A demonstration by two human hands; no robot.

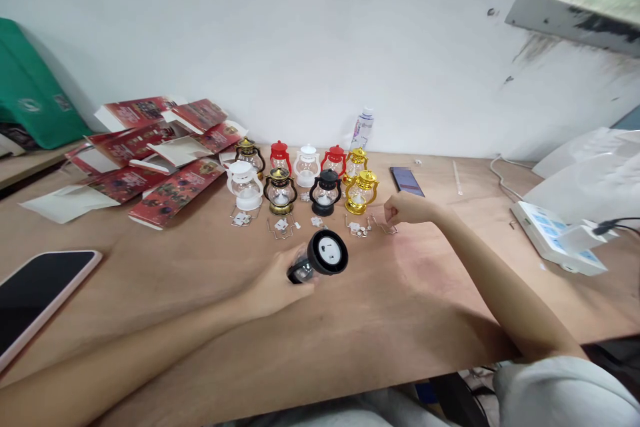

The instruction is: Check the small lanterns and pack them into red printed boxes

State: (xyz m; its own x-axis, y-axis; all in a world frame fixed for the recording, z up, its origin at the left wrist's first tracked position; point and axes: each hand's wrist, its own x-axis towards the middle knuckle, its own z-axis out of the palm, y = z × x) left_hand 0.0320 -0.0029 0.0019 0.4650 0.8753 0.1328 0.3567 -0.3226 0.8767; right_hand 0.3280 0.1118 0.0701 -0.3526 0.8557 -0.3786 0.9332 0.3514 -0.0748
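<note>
My left hand (pixel 277 283) is wrapped round a small black lantern (pixel 313 270), tipped so that its round base with a white disc faces me. Farther right, my right hand (pixel 407 208) is closed with its fingertips down at a bent wire handle (pixel 387 225) on the table; whether anything is between the fingers is hidden. Several wire handles and small white pieces (pixel 283 225) lie in a row before the standing lanterns. In the front row stand a white lantern (pixel 245 187), a bronze one (pixel 281 192), another black one (pixel 326 193) and a gold one (pixel 362 193).
Behind stand more lanterns, including a red one (pixel 281 157). Red printed boxes (pixel 175 190) are heaped at the left. A bottle (pixel 363 127) leans by the wall. One phone (pixel 407 181) lies behind my right hand, a larger device (pixel 43 300) at left, a power strip (pixel 555 237) at right.
</note>
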